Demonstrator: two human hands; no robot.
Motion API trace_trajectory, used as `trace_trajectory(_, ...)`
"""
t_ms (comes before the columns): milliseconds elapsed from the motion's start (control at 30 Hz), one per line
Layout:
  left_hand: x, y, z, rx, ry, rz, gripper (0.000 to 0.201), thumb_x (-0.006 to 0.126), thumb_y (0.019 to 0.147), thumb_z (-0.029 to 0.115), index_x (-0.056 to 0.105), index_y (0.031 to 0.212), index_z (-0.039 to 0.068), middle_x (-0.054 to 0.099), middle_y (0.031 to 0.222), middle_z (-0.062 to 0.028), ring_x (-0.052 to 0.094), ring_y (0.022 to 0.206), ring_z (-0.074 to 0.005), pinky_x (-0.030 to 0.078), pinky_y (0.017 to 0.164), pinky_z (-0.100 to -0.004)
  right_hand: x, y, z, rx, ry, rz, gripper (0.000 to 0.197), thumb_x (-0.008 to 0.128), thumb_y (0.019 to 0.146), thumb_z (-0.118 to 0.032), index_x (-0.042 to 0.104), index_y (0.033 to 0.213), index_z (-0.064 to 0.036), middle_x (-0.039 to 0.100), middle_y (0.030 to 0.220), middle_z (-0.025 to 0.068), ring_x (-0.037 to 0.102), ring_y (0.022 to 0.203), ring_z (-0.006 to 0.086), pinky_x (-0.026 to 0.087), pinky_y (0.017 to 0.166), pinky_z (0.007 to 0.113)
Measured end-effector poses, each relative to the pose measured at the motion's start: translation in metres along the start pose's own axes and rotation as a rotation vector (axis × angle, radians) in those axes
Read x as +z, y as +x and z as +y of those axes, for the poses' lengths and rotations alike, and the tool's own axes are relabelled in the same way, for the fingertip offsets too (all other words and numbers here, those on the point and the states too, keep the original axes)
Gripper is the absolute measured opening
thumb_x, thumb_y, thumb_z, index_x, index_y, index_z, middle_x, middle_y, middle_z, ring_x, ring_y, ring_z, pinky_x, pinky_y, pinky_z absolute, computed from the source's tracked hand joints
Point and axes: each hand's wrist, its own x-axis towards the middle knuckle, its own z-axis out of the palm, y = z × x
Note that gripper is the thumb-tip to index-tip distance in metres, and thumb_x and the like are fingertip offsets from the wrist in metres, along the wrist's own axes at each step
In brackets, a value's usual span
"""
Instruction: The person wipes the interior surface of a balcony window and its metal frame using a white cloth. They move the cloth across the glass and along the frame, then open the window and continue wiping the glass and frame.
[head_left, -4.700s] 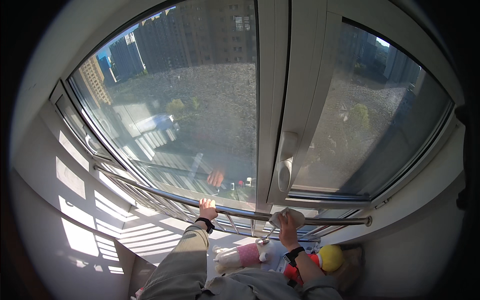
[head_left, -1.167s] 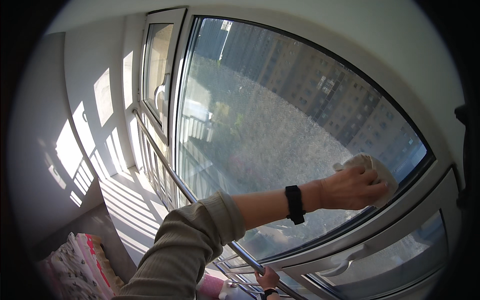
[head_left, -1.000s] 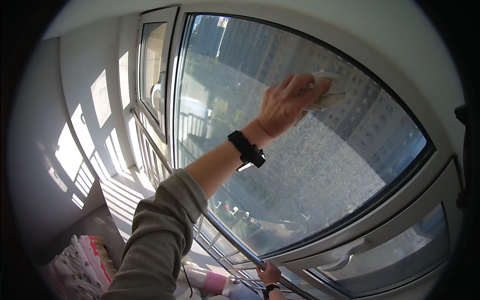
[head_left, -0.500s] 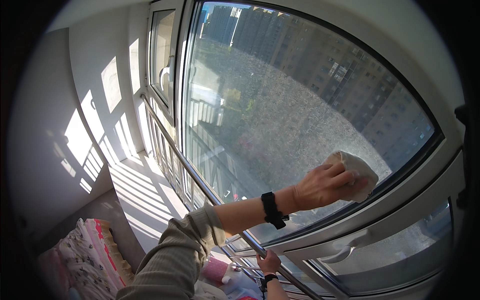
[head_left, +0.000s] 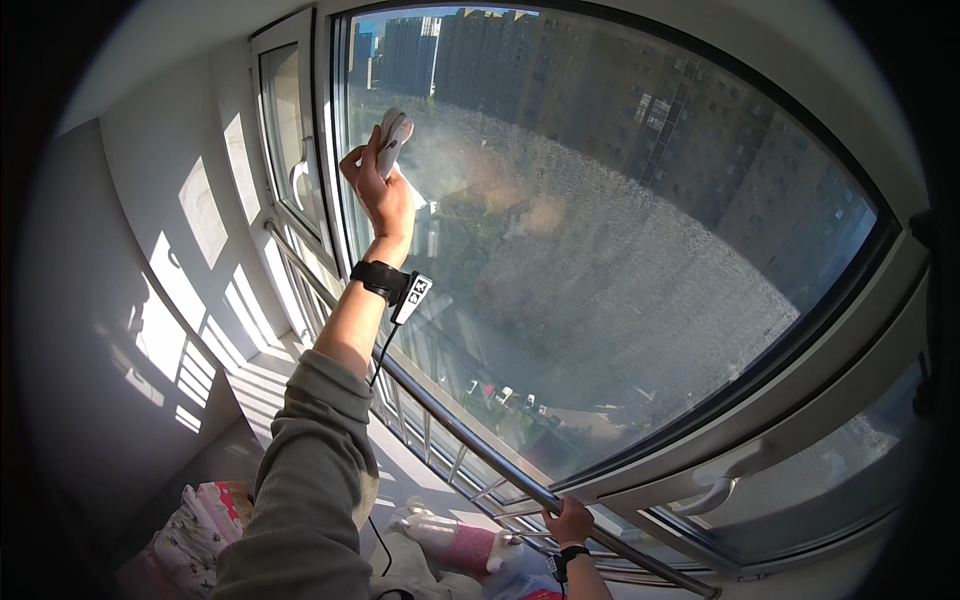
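Up at the left part of a large window pane (head_left: pixel 580 270), my left hand (head_left: pixel 385 200) grips a folded whitish cloth (head_left: pixel 394 140) against or very near the glass. Its fingers are wrapped round the cloth, and part of it is hidden behind the hand. A black wrist strap (head_left: pixel 380 278) with a small white tag and a dark cable is on my left wrist. Lower down, my right hand (head_left: pixel 569 522) is closed round a metal handrail (head_left: pixel 440 413) that runs slantwise below the pane. Hazy marks show on the glass.
A smaller window sash with a white handle (head_left: pixel 298 178) stands at the left; another white handle (head_left: pixel 715 495) is at the lower right. Floral bedding (head_left: pixel 195 530) lies at lower left. A pink-and-white plush toy (head_left: pixel 470 546) lies below the rail, beside a sunlit ledge (head_left: pixel 262 388).
My left hand has carried the cloth from the pane's lower right up to its upper left. My right hand still holds the handrail. The view has shifted slightly.
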Motion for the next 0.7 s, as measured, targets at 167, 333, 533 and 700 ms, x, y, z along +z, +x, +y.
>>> trace_trajectory(167, -0.018, -0.172, 0.132, 0.165, -0.551, -0.523, 0.064, 0.062, 0.076, -0.009, 0.054, 0.136, 0.012, 0.049, 0.113, -0.0097, 0.057, 0.097, -0.0272, 0.053, 0.079, -0.0375, -0.006, 0.002, -0.008, 0.111, 0.007, -0.051, 0.036, 0.082, 0.063, -0.034, 0.055, 0.071, -0.0122, 0.055, 0.065, 0.0063, 0.059, 0.064, 0.0296, 0.048, 0.058, 0.044)
trace_trajectory(333, -0.039, -0.235, 0.187, 0.504, -0.778, -0.541, 0.064, 0.072, 0.073, 0.007, 0.059, 0.134, 0.019, 0.049, 0.112, -0.0031, 0.054, 0.082, -0.0177, 0.054, 0.07, -0.0302, -0.009, 0.003, -0.01, 0.164, -0.053, -0.068, 0.037, 0.085, 0.058, -0.034, 0.057, 0.072, -0.0124, 0.06, 0.071, 0.008, 0.061, 0.068, 0.0319, 0.049, 0.06, 0.045)
trace_trajectory(533, -0.022, -0.14, 0.009, 0.311, -0.389, -0.403, 0.062, 0.082, 0.065, 0.004, 0.067, 0.124, 0.014, 0.053, 0.106, -0.0046, 0.06, 0.084, -0.0208, 0.052, 0.065, -0.0332, -0.004, 0.002, -0.005, 0.123, -0.017, -0.012, 0.038, 0.085, 0.057, -0.035, 0.057, 0.071, -0.0125, 0.06, 0.07, 0.0091, 0.061, 0.066, 0.0326, 0.049, 0.059, 0.045)
trace_trajectory(700, -0.024, -0.017, -0.141, 0.113, 0.035, -0.032, 0.055, 0.057, 0.081, -0.012, 0.061, 0.131, 0.011, 0.051, 0.106, -0.0126, 0.054, 0.101, -0.0286, 0.044, 0.09, -0.0405, -0.005, 0.002, -0.008, 0.117, -0.057, -0.018, 0.039, 0.085, 0.058, -0.034, 0.055, 0.07, -0.012, 0.058, 0.068, 0.0095, 0.06, 0.066, 0.0329, 0.048, 0.058, 0.045)
